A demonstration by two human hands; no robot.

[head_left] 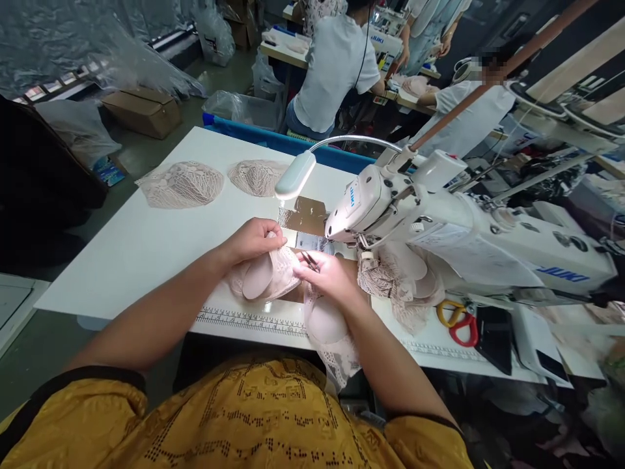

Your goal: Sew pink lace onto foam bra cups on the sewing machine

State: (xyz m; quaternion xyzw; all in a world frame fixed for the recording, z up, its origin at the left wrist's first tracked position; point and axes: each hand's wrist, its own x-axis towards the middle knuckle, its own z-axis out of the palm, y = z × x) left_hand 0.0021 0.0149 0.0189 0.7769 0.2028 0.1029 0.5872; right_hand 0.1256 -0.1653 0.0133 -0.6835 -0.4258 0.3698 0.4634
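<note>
A pale pink lace piece with a smooth padded cup (pixel 258 276) is pinched in my left hand (pixel 251 242) at its upper edge. My right hand (pixel 328 277) is closed on the right side of the same lace, with small dark thread snips (pixel 309 262) between its fingers. A second padded lace cup (pixel 326 320) hangs below my right hand over the table's front edge. Just right of my hands, the sewing machine head (pixel 359 205) stands over more bunched lace (pixel 378 277).
On the white table (pixel 146 260) lie two lace pieces (pixel 183 184) at the back left. A lamp (pixel 295 176) hangs over the middle. Yellow and red scissors (pixel 463 331) and a dark phone (pixel 494 339) lie at the right. People sit beyond the table.
</note>
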